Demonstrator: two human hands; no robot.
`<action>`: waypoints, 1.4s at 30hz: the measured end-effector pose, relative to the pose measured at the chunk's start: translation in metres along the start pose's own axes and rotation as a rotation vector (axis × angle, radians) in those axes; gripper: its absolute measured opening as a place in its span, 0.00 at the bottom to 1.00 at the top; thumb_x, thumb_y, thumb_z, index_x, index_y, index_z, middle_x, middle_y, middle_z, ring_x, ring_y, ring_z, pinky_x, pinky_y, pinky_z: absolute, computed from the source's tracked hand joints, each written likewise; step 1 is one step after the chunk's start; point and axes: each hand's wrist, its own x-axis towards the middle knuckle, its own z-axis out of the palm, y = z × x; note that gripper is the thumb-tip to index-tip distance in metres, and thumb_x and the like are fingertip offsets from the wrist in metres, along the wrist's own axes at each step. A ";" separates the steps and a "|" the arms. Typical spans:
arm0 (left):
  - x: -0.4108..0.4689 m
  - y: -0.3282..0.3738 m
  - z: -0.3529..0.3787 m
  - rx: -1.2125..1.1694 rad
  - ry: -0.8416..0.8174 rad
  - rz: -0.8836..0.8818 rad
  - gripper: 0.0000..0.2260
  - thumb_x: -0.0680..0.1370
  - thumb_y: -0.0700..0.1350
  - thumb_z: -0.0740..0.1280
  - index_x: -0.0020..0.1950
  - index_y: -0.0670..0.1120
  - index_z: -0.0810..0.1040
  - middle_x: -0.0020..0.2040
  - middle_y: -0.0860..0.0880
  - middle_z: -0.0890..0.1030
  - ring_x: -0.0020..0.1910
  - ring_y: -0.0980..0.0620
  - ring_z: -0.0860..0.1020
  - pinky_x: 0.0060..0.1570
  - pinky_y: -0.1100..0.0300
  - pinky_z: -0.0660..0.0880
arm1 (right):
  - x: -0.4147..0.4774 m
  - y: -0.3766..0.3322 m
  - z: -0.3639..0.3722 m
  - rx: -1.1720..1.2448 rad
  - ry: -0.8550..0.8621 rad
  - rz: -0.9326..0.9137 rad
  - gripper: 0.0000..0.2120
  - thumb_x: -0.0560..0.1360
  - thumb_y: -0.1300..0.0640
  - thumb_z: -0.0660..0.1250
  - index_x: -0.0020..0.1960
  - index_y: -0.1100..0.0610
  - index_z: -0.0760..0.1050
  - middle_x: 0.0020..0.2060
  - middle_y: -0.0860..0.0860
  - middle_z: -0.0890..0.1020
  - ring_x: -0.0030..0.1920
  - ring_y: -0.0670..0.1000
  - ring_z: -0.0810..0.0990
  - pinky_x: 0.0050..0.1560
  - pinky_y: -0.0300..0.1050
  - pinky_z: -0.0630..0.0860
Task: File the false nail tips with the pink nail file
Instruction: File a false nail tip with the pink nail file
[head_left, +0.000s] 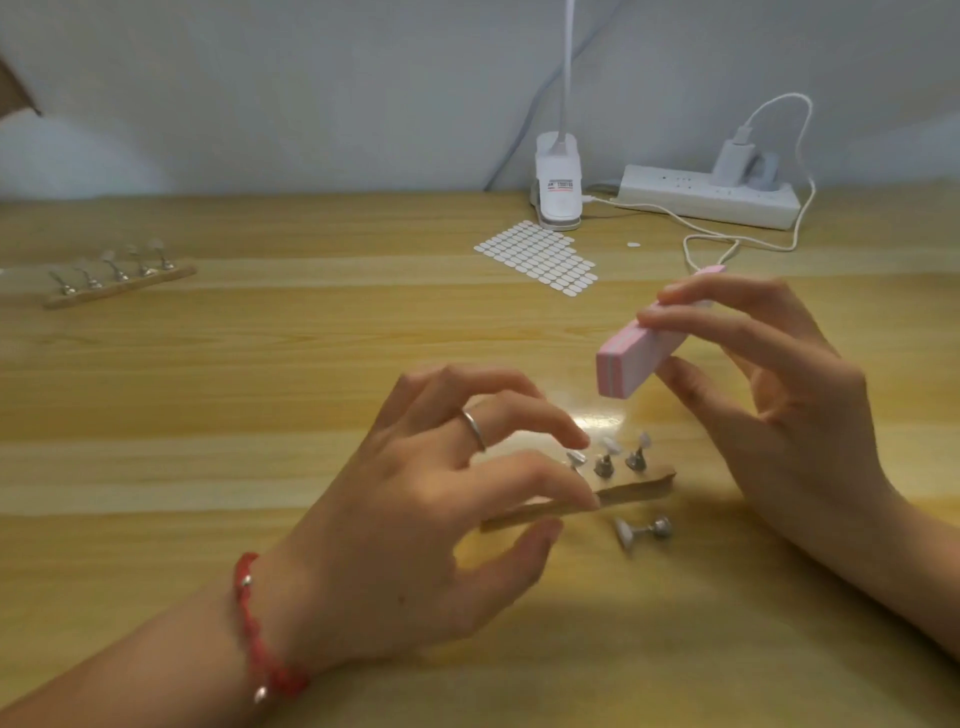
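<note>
Head view | right hand clamps pink nail file above wooden stand | left hand spread at stand's left end, grip unclear | false nail tips atop stand | risk: filing pressure may topple stand if unsteadied.

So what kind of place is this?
Probably a home desk set up for nail crafts: a clip-on lamp and power strip by the wall, little stands holding false nail tips, and a pink nail file in the right hand.
</note>
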 end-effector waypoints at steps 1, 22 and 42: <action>0.000 0.004 0.001 0.045 0.000 0.048 0.07 0.74 0.47 0.69 0.50 0.54 0.83 0.57 0.56 0.80 0.61 0.52 0.73 0.59 0.53 0.65 | 0.000 0.000 0.000 0.012 0.005 0.015 0.19 0.72 0.67 0.68 0.60 0.52 0.74 0.56 0.56 0.75 0.62 0.54 0.75 0.62 0.61 0.74; -0.009 0.027 0.027 0.284 -0.172 0.137 0.15 0.76 0.43 0.67 0.62 0.50 0.78 0.49 0.51 0.79 0.51 0.48 0.72 0.53 0.57 0.66 | -0.001 0.002 0.000 0.035 0.005 0.027 0.18 0.73 0.67 0.68 0.60 0.55 0.76 0.56 0.57 0.76 0.61 0.57 0.75 0.60 0.60 0.74; 0.009 -0.008 0.007 -0.926 0.189 -0.834 0.15 0.76 0.53 0.56 0.30 0.53 0.68 0.29 0.55 0.68 0.32 0.54 0.66 0.33 0.65 0.65 | -0.003 0.000 0.000 0.068 -0.020 0.015 0.19 0.72 0.68 0.67 0.59 0.51 0.75 0.56 0.57 0.76 0.62 0.59 0.74 0.61 0.64 0.73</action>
